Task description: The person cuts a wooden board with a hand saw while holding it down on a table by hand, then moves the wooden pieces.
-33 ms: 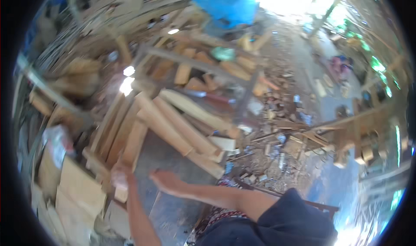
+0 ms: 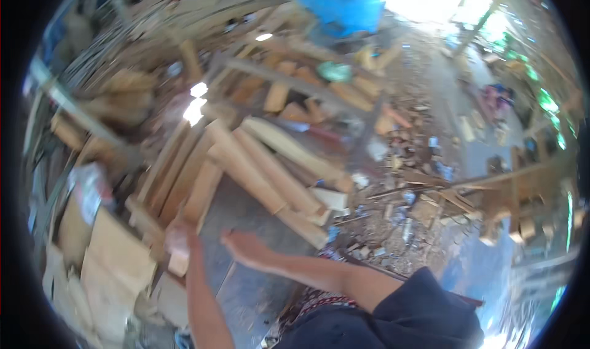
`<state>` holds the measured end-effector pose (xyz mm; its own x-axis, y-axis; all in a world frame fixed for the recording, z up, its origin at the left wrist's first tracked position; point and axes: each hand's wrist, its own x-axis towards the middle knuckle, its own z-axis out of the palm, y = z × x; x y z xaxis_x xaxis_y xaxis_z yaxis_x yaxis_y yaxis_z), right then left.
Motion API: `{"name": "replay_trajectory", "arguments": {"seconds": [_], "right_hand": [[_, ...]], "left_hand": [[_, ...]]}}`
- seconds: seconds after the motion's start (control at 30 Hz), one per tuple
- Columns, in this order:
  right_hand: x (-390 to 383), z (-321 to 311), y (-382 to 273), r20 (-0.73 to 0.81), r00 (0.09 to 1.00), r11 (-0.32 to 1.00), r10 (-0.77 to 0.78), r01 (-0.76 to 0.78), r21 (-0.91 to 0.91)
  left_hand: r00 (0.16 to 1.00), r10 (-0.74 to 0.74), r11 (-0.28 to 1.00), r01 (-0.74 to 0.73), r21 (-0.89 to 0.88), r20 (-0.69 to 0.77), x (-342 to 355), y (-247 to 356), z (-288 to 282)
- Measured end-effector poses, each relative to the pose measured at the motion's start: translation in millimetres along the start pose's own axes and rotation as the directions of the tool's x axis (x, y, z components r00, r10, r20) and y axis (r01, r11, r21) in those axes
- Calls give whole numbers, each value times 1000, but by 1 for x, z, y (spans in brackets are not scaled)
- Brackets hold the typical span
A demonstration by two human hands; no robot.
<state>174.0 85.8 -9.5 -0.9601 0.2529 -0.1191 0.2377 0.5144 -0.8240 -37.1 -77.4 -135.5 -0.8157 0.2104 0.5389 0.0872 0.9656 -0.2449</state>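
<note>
My left hand [image 2: 179, 238] is at the near end of an upright-running light wooden plank [image 2: 203, 198] on the left; its fingers are too blurred to read. My right hand [image 2: 241, 245], also blurred, is just to its right over a dark flat board [image 2: 249, 287], its finger shape unclear. Several long planks [image 2: 264, 170] lie slanting beyond both hands, on and around the board. More narrow boards [image 2: 169, 164] lie side by side at the left.
Wide pale sheets [image 2: 117, 263] and a crumpled plastic bag [image 2: 89, 189] are at the left. Wood offcuts [image 2: 295, 84] fill a frame beyond the planks. Scrap litters the ground [image 2: 412, 226] at right, beside stacked timber [image 2: 510, 220]. A blue covering [image 2: 338, 4] is at the back.
The view has shifted slightly, so the scene and both arms sit a little further right and higher. No clear movement of the hands relative to the planks shows.
</note>
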Motion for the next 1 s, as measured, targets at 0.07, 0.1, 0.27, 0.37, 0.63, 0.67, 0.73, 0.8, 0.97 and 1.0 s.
{"name": "replay_trajectory", "arguments": {"seconds": [0.07, 0.1, 0.27, 0.37, 0.63, 0.67, 0.73, 0.8, 0.97, 1.0], "right_hand": [[23, 1, -18, -12, 999, 994, -43, 41, -105], [42, -12, 12, -98, 995, 989, -23, 8, -146], [29, -7, 17, -128, 990, 992, -55, 40, -122], [-13, -24, 8, 12, 994, 956, 111, -104, -274], [48, 3, -2, -142, 987, 972, -70, 35, -232], [38, 4, 2, -122, 992, 971, -43, 13, -240], [3, -8, 9, -65, 998, 962, -8, -10, -272], [-7, -15, 12, -23, 999, 949, 45, -50, -311], [53, -1, 14, -184, 982, 987, -38, 8, -163], [54, -5, 9, -177, 984, 988, -10, -18, -154]], "left_hand": [[986, -144, 972, 156, 174, -80, -7, 17, 7], [992, -32, 999, 27, -43, -125, -8, 71, -29], [912, -163, 919, 278, -278, 376, 27, 74, -134], [909, -153, 892, 297, -342, 388, 34, 59, -141], [887, -126, 882, 305, -358, 445, 34, 60, -145], [886, -140, 881, 315, -352, 441, 32, 57, -143], [885, -159, 878, 330, -348, 438, 33, 55, -143], [884, -108, 876, 301, -377, 455, 34, 60, -150], [882, -130, 922, 276, -272, 454, 26, 81, -132], [941, -133, 917, 236, -322, 312, 20, 81, -122]]}}
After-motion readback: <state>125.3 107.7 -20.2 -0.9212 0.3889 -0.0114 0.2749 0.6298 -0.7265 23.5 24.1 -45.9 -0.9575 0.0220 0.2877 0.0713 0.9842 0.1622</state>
